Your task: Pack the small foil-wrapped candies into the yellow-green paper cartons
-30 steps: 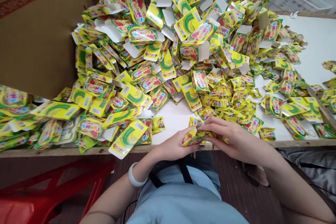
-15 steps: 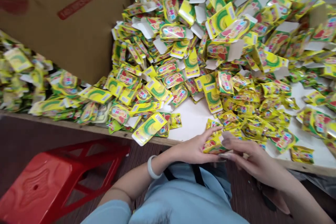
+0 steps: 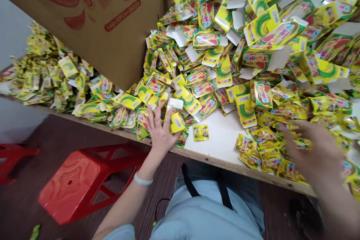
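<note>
My left hand (image 3: 161, 133) lies with its fingers spread over the near edge of the box pile. Its thumb and forefinger touch a small yellow carton (image 3: 177, 122) with a white flap; a firm hold does not show. To the right, my right hand (image 3: 315, 153) is smeared by motion above a heap of small yellow sachets (image 3: 270, 138), and its fingers cannot be made out. A single sachet (image 3: 201, 132) sits apart on the white tabletop (image 3: 216, 146) between the hands.
A big brown cardboard box (image 3: 92, 33) leans over the left part of the table. Many printed cartons (image 3: 206, 39) are piled at the back. More cartons and sachets (image 3: 67, 67) spread leftward. A red stool (image 3: 70, 183) stands below the table's wooden edge (image 3: 208, 159).
My hands, together on a small yellow carton before, have parted. The left has gone left to the cartons, the right over the sachets. The view has shifted left.
</note>
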Tool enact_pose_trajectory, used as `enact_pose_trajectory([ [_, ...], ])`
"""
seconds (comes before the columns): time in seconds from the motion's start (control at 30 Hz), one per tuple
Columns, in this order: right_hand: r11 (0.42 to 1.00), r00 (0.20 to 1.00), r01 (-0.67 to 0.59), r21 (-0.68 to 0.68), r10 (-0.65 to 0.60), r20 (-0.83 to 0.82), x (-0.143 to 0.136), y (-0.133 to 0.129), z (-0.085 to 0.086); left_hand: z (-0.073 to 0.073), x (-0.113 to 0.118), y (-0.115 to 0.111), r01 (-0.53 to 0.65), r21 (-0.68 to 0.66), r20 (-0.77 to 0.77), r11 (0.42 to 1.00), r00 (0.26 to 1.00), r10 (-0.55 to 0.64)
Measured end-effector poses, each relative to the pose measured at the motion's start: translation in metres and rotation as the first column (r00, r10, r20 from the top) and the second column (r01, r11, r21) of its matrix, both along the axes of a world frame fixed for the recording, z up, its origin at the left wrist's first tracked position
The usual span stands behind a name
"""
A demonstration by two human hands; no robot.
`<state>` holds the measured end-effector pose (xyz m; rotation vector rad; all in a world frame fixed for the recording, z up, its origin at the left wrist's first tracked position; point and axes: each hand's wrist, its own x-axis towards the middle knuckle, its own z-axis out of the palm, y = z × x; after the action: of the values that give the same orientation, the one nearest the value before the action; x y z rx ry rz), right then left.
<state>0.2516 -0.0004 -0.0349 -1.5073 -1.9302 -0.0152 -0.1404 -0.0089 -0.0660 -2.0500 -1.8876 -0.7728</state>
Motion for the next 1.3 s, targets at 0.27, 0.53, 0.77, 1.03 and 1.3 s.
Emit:
enact_pose_trajectory([
  [0.27,0.819,0.774,-0.531,-0.217,0.573,0.270,-0.120,0.057,-0.054,0.019,-0.028,0.087,0.164,0.110,0.159,0.980,0.971,-0.181],
  [0.53,0.851,0.883,-0.344,-0.397,0.437,0.172,-0.199,0.049,-0.052,0.023,-0.033,0.121,0.139,0.133,0.178,0.981,0.971,-0.162],
  [0.77,0.853,0.927,-0.246,-0.461,0.346,0.144,-0.226,0.076,-0.039,0.028,-0.026,0.083,0.363,-0.110,-0.002,0.925,0.931,-0.366],
  [1.03,0.591,0.841,-0.446,-0.672,0.533,-0.090,-0.183,0.077,-0.036,0.013,-0.092,-0.012,-0.258,-0.007,0.103,0.966,0.961,0.257],
  [1.3,0.689,0.863,-0.471,-0.550,0.488,-0.127,-0.193,0.046,-0.059,-0.011,-0.072,-0.026,-0.523,-0.064,0.208,0.850,0.826,0.524],
])
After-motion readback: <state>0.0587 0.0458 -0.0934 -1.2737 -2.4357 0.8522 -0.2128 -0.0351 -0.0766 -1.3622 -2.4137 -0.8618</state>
